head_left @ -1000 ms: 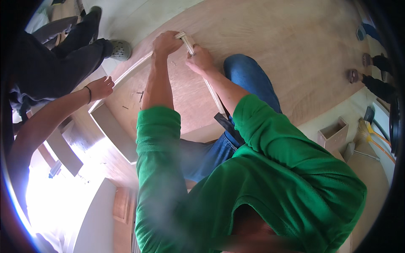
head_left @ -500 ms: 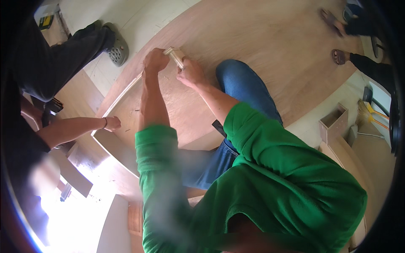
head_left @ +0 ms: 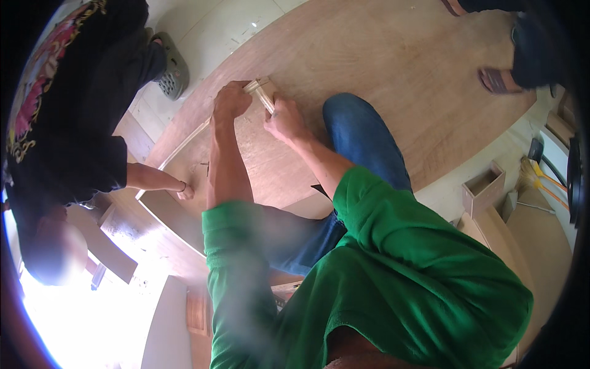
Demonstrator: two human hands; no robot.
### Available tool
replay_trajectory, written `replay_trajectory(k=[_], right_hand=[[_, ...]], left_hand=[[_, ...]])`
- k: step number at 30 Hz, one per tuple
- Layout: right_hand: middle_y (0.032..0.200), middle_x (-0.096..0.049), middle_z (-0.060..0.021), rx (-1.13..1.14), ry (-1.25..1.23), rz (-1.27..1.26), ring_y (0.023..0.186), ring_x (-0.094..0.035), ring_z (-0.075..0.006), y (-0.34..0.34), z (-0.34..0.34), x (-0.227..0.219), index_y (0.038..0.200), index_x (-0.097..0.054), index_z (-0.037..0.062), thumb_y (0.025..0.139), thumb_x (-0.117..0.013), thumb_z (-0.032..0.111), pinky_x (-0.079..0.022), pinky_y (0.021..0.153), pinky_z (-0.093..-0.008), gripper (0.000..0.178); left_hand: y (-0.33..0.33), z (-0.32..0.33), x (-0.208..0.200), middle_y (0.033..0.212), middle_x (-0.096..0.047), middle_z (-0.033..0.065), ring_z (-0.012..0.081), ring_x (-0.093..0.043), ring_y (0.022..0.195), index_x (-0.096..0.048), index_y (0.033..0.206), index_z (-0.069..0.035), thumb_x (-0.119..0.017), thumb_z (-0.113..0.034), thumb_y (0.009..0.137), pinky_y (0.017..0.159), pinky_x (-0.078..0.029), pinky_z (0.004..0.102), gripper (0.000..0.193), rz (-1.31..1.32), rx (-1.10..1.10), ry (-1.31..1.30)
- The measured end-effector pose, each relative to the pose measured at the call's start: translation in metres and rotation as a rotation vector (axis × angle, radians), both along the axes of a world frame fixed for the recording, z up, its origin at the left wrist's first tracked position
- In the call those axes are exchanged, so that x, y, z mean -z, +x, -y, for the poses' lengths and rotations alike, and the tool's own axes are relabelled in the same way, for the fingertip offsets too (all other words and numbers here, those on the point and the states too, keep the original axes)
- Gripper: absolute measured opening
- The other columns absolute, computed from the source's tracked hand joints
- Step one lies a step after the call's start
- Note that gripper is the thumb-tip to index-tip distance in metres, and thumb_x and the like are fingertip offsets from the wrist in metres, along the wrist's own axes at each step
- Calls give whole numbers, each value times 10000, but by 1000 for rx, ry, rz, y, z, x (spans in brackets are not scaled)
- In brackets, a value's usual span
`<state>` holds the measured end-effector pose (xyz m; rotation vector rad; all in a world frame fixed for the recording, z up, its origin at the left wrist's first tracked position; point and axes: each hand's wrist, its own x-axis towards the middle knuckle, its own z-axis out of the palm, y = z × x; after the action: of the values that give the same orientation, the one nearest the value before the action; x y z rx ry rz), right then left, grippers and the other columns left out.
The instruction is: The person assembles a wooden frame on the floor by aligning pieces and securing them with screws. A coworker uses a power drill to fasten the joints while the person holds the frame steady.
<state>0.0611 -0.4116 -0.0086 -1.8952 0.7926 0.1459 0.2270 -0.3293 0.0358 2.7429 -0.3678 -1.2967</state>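
Both of my hands are at the corner where two pale wooden moulding strips meet, above a large plywood sheet [head_left: 393, 80]. My left hand [head_left: 231, 100] is closed on the end of the long moulding strip [head_left: 187, 140], which runs away toward the lower left. My right hand [head_left: 286, 119] grips the short moulding piece [head_left: 265, 98] by its near end. Its far end touches the long strip's end at an angle. My fingers hide part of the joint. A thin dark nail-like bit [head_left: 205, 164] lies on the wood beside my left forearm.
At the left a co-worker bends over, a hand [head_left: 185, 192] near the long strip's other end. A clog [head_left: 173, 74] stands beside the sheet. Another person's sandalled foot [head_left: 501, 80] is on the sheet at the right. An open wooden box [head_left: 483, 186] and a broom [head_left: 530, 175] are at the right.
The co-worker at the left has bent lower and forward. The sandalled person at the right has stepped. My hands keep their hold on the strips, slightly lower in view.
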Motion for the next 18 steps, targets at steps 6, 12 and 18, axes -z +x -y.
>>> replay_trajectory(k=[6, 12, 18], right_hand=[[853, -729, -295, -2, 12, 3, 817, -752, -493, -1, -2, 6, 1075, -612, 7, 936, -711, 112, -576, 688, -551, 200], [863, -729, -302, 7, -35, 60, 826, -755, -496, -2, -5, 12, 1081, -605, 1, 940, -706, 111, -598, 687, -562, 205], [823, -721, -322, 22, -62, 67, 805, -752, -510, -1, -5, 10, 1117, -619, -15, 926, -710, 113, -612, 669, -575, 247]], left_hand=[[-3, 4, -6, 1414, -738, 142, 350, -663, 1358, -752, 1421, -339, -565, -148, 858, 1182, -505, 457, 624, -7, -48, 31], [-6, 10, -12, 1394, -748, 140, 348, -669, 1346, -762, 1408, -339, -564, -143, 868, 1174, -507, 456, 607, 25, -35, 32], [-8, 13, -14, 1356, -766, 132, 350, -690, 1310, -783, 1377, -327, -575, -115, 858, 1159, -517, 461, 598, 56, -65, 14]])
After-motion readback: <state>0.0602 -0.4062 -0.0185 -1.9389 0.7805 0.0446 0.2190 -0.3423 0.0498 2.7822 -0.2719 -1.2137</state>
